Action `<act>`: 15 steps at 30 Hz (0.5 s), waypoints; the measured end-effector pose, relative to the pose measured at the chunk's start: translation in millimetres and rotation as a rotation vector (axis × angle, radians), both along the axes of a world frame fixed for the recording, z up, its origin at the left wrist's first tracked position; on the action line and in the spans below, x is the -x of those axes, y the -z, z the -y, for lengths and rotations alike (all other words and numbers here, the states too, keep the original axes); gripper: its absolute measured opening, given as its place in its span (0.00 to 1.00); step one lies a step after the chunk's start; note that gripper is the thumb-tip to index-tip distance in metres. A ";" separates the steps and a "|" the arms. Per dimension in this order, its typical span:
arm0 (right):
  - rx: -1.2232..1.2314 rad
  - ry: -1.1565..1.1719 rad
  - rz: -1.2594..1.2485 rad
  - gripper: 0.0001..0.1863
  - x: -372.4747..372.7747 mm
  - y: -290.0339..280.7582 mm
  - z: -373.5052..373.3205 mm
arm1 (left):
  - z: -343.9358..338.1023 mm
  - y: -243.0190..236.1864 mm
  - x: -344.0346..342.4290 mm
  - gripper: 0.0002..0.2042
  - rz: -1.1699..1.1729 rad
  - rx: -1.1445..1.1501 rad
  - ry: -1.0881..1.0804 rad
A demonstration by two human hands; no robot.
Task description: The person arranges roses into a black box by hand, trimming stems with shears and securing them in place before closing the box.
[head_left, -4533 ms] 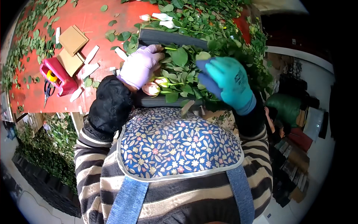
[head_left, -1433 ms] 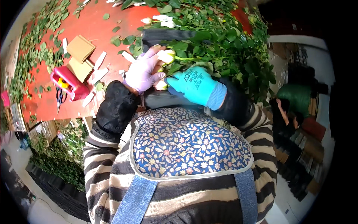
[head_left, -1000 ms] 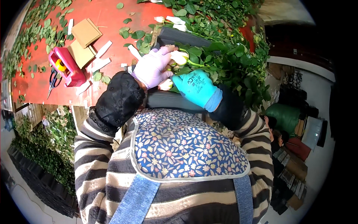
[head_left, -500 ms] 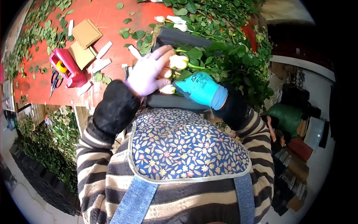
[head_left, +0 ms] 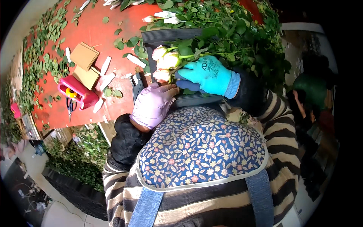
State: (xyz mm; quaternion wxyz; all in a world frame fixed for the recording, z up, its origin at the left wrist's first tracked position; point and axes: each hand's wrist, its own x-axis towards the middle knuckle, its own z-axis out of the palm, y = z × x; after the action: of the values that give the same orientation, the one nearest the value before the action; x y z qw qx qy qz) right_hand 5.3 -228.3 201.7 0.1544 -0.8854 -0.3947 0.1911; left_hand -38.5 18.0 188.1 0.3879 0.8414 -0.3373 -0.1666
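Observation:
Several pale pink and cream roses (head_left: 168, 60) lie with their heads to the left and leafy stems to the right, in a black ridged trough (head_left: 196, 99). My right hand (head_left: 208, 77), in a bright blue glove with dark fingertips, is closed around stems just beside the rose heads. At the trough's near left corner is my left hand (head_left: 153, 105), in a thin lilac glove. Its fingers are bent and pressed together just below the lowest rose head; what they grip, if anything, is hidden.
A black stapler-like tool (head_left: 137, 84) lies left of the trough. Farther left on the red table (head_left: 124, 109) are a pink tape dispenser (head_left: 81, 90), scissors (head_left: 70, 107), cardboard pieces (head_left: 84, 56) and white tags (head_left: 108, 80). Leafy stems (head_left: 242, 26) are heaped beyond.
My left hand has moved from over the rose heads down to the trough's near corner, uncovering the blooms. My right hand stays beside the stems. The whole view has shifted.

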 end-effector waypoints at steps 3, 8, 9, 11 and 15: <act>0.142 0.013 0.137 0.22 11.3 4.0 -5.9 | 5.2 -3.0 1.0 0.15 -0.047 -0.044 -0.008; 0.030 0.002 0.360 0.13 17.3 44.7 -18.4 | 11.2 -12.1 2.0 0.15 -0.005 -0.062 -0.020; 0.025 0.034 0.360 0.13 14.8 40.1 -18.0 | 12.2 -12.3 2.7 0.16 -0.001 -0.077 -0.039; 0.048 0.015 0.336 0.12 10.8 34.0 -14.5 | 13.9 -10.9 3.4 0.15 -0.044 -0.097 -0.021; -0.025 -0.075 0.249 0.09 -9.6 30.0 -1.1 | 12.6 -6.5 5.7 0.15 0.003 -0.087 -0.051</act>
State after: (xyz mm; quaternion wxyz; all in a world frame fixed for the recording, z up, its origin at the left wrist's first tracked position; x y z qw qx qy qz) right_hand 14.9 -227.2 171.7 0.1081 -0.8848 -0.4460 0.0805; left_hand -44.2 5.4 194.6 0.3546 0.8660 -0.3088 -0.1701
